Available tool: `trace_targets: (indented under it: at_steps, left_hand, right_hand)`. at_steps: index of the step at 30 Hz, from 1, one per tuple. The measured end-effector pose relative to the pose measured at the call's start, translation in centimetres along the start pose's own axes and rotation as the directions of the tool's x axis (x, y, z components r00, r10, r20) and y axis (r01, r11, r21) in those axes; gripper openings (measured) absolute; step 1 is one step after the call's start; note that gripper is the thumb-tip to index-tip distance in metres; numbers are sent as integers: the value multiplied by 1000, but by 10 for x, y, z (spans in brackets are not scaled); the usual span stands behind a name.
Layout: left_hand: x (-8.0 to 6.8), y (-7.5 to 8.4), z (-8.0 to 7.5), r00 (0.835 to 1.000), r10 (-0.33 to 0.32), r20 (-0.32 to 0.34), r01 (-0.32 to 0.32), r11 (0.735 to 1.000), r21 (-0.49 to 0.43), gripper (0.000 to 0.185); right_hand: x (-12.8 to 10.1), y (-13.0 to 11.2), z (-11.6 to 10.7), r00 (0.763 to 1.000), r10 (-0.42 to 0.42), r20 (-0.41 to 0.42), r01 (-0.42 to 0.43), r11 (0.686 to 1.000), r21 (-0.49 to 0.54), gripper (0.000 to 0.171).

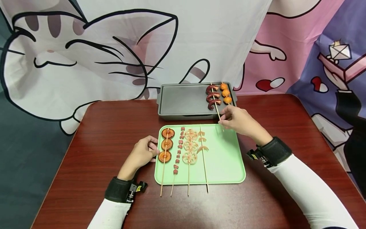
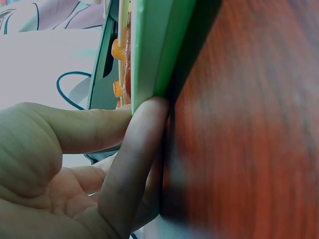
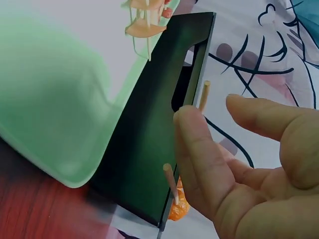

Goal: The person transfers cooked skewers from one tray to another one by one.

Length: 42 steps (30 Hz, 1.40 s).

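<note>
On the grey grill pan (image 1: 183, 100) lies a skewer of dark red octopus tentacles (image 1: 213, 95), beside a skewer of orange balls (image 1: 226, 93). The right hand (image 1: 237, 120) is at the octopus skewer's lower stick. In the right wrist view its stick end (image 3: 205, 94) stands by the index fingertip, with the thumb apart from it. My left hand (image 1: 145, 149) pinches the left rim of the light green tray (image 1: 223, 159) between thumb (image 2: 99, 127) and index finger. The left wrist view shows that finger low against the rim's outside, close over the table.
Several skewers lie on the tray: round brown slices (image 1: 167, 144), small red cubes (image 1: 179, 149), lotus root slices (image 1: 190, 145) and pale orange curved pieces (image 1: 202, 140). Their sticks overhang its front edge. The pan stands behind the tray on the brown table (image 1: 114, 127), before a printed curtain (image 1: 211, 35).
</note>
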<state>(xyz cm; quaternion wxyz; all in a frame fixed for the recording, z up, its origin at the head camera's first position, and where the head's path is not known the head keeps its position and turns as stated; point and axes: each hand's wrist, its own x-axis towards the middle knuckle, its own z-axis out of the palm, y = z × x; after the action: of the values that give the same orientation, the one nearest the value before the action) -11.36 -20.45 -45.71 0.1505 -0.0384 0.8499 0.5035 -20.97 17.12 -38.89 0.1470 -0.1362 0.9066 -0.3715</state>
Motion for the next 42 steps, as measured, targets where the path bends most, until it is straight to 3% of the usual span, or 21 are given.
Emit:
trace_targets:
  at_steps: [9, 15, 24, 34, 42]
  left_hand:
    - [1, -1, 1, 1000, 9, -1, -9, 1000, 7, 36]
    - [2, -2, 1, 1000, -1, -6, 1, 1000, 11, 36]
    - [2, -2, 1, 1000, 6, -9, -6, 1000, 12, 36]
    - [1, 1, 1, 1000, 4, -8, -4, 1000, 16, 36]
    - [1, 0, 1, 1000, 14, -5, -14, 1000, 16, 36]
  right_hand:
    - [8, -4, 2, 998, 56, 33, -56, 998, 24, 26]
    - [13, -6, 3, 996, 86, 38, -87, 995, 44, 28]
    - [13, -7, 3, 993, 107, 48, -113, 982, 152, 33]
    - [11, -3, 6, 989, 127, 73, -144, 934, 326, 34]
    - [6, -4, 8, 989, 109, 103, -141, 909, 393, 33]
